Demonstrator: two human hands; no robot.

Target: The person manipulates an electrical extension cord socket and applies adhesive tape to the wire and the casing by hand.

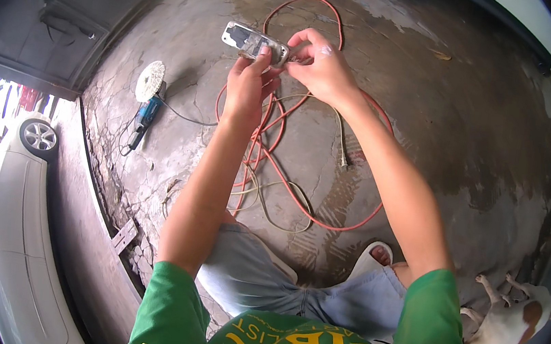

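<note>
Both hands (248,83) (319,67) raised together, fingers pinching.

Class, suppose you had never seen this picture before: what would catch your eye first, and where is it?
First, the two hands raised at top centre: the left hand and right hand hold a small silver-grey device between them. Beneath them an orange extension cord loops over the cracked concrete floor. To the left lies an angle grinder with a white disc.

The dog (508,321) is cut off at the rim — head hidden — the car (15,222) too.
</note>
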